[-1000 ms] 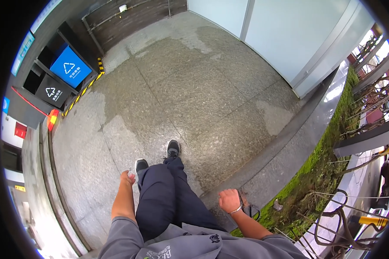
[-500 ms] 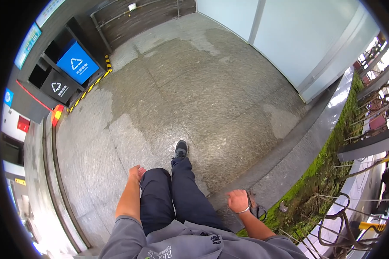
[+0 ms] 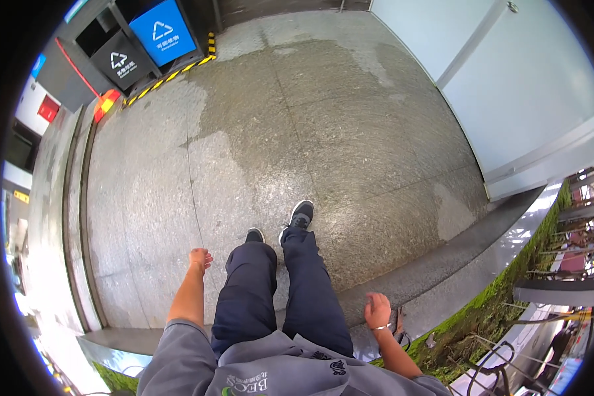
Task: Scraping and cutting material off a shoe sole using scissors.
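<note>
My left hand [image 3: 200, 259] hangs beside my left thigh, its fingers loosely bent and apart, with nothing in them. On the other side, my right hand [image 3: 377, 310] is held out from my right leg, also relaxed and holding nothing. A light band [image 3: 381, 327] circles my right wrist. Past that wrist is a thin dark loop [image 3: 404, 338]; whether it touches me I cannot tell. Below me are my dark trousers [image 3: 247, 287] and dark sneakers with pale soles, the right shoe [image 3: 301, 214] ahead of the left [image 3: 255, 235].
Wet patches darken the stone floor [image 3: 350, 142]. Far left stand a blue recycling bin [image 3: 165, 36] and a black bin [image 3: 120, 63] behind striped tape, with a red-handled broom [image 3: 105, 105]. A pale panel wall [image 3: 534, 86] rises right, above a mossy ledge [image 3: 488, 297] with bare stems.
I have stepped forward, and both shoes now show. My left hand has swung slightly outward, my right hand a little to the right. Bins and broom sit higher in view.
</note>
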Tool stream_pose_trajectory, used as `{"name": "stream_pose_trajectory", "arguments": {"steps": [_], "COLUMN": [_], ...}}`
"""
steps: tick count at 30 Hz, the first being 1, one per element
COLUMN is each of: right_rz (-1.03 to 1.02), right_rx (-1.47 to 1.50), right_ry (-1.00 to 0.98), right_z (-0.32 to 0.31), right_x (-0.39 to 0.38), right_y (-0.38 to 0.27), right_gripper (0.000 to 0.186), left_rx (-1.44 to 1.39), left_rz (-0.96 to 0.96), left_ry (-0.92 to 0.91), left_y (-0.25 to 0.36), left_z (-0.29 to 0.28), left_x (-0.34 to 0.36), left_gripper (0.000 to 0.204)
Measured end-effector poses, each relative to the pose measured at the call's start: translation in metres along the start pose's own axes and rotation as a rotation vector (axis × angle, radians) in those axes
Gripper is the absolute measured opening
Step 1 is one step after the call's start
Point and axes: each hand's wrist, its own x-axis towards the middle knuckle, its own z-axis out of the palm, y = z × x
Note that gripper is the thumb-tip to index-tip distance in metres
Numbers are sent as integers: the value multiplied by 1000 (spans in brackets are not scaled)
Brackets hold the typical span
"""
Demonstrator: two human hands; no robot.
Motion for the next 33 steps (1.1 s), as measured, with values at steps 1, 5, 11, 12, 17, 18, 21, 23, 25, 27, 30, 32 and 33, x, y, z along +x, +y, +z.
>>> {"name": "stream_pose_trajectory", "arguments": {"steps": [1,5,11,12,17,18,21,23,25,27,30,32,33], "right_rz": [-19,-164,-361,-386,-329,-322,-323,-344,-313,-323,-306,-309,-304], "right_rx": [60,180,-30,-218,-265,-311,-309,-279,-281,-273,-263,-249,-238], "right_ry": [29,-27,-344,-370,-438,-423,-404,-353,-338,-340,-358,-379,-382], "right_z": [-5,-7,23,26,39,42,51,48,46,46,46,47,47], "right_x": [17,77,109,109,121,124,126,130,133,136,140,141,141], "right_y": [-20,-91,-163,-168,-177,-177,-178,-184,-182,-188,-189,-190,-190], "right_gripper": [22,33,45,47,43,41,36,32,30,27,24,24,24], "left_rx": [37,151,553,589,578,582,576,567,625,605,613,661,711], "left_rz": [-2,0,233,235,159,144,111,85,54,31,41,36,49], "left_ry": [21,9,-14,-14,-31,-49,-63,-59,-10,2,-2,40,75], "left_y": [-5,-47,-118,-124,-163,-167,-183,-188,-173,-175,-171,-173,-173], "left_z": [-3,-16,-9,-6,-14,-12,-8,-3,8,3,14,15,18], "left_x": [-1,27,60,57,62,62,63,61,55,61,78,91,98], "left_gripper": [25,28,32,32,32,30,25,22,18,19,18,17,17]}}
